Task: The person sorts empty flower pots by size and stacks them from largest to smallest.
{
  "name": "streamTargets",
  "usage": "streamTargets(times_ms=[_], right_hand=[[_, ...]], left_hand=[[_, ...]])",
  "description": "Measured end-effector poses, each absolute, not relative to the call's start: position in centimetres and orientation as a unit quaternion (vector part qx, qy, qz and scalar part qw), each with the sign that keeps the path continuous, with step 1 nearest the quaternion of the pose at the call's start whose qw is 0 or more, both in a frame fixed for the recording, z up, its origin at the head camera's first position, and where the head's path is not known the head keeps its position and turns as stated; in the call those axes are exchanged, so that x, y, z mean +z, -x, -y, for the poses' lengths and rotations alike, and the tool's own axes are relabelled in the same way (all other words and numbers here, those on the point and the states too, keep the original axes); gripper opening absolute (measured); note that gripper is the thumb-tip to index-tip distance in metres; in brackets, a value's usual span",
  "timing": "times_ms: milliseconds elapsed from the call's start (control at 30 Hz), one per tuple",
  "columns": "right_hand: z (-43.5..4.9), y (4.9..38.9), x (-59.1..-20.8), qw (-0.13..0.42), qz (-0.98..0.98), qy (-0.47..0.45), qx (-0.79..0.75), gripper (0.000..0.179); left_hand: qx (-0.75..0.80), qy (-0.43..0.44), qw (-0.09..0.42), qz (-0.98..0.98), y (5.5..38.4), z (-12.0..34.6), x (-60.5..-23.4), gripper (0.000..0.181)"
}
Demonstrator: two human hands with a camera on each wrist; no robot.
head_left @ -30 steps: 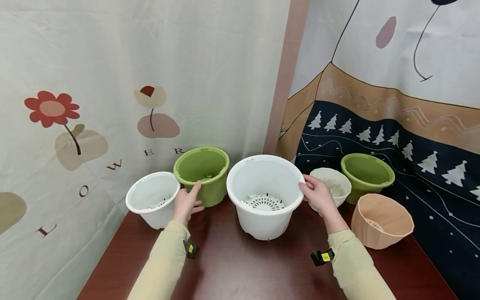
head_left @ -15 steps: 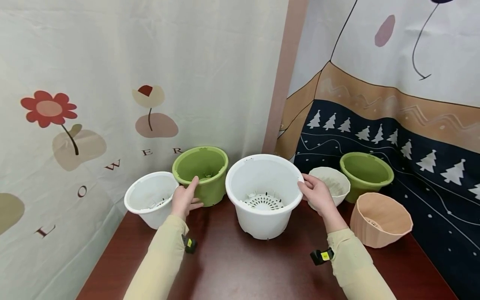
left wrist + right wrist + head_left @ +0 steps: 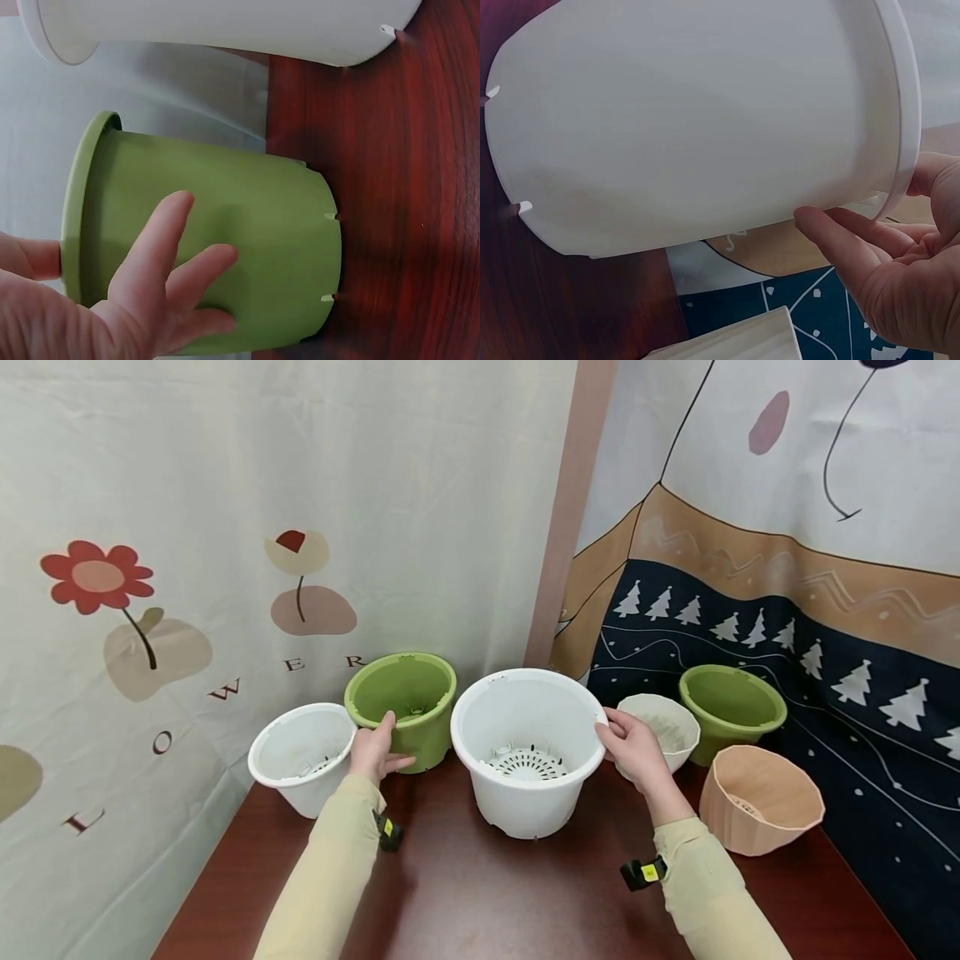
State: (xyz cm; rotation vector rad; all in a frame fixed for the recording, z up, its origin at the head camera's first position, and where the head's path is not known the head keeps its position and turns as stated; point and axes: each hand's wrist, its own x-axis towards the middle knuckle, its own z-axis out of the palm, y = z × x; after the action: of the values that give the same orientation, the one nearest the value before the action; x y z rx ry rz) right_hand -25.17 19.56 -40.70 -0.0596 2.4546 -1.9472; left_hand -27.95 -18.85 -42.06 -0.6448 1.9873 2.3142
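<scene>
So the left hand is over at the green pot, thumb up at the rim and the other fingers spread loose and fairly straight along the outer wall. Can't tell from the left wrist view if those fingertips actually press on it. The right hand is a clearer deal: it's pinching the rim of the big white pot, thumb on the rim and fingers tucked underneath against the outside. That pot sits upright on the dark red surface, pretty much in the middle, and you can see slots in its bottom. The green one is upright too, just left of it and a bit further back. Left of the green pot there's a small white pot, right beside the left hand. Past the right hand you've got a cream pot, then another green pot behind it, and a peach pot closer in, near the right forearm. Both sleeves are pale yellow, with a little black gadget at each wrist. Backdrop is a pale curtain with flowers and letters, plus a navy tree-print cloth on the right.
</scene>
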Motion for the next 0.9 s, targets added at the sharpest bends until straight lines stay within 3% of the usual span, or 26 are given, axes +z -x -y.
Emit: streamTargets(times_ms=[233, 433, 900], right_hand=[[-19.46, 25.15, -40.71, -0.005, -0.780, 0.025, -0.625, 0.050], [-19.36, 25.01, -40.52, -0.002, -0.780, 0.020, -0.625, 0.051], [-19.55, 25.19, -40.95, -0.001, -0.780, 0.017, -0.625, 0.051]], left_hand=[[0.789, 0.221, -0.010, -0.573, 28.58, 18.63, -42.00, 0.066], [0.817, 0.220, -0.027, -0.532, 28.79, 18.63, -42.00, 0.068], [0.822, 0.216, -0.006, -0.526, 28.35, 18.86, -41.76, 0.070]])
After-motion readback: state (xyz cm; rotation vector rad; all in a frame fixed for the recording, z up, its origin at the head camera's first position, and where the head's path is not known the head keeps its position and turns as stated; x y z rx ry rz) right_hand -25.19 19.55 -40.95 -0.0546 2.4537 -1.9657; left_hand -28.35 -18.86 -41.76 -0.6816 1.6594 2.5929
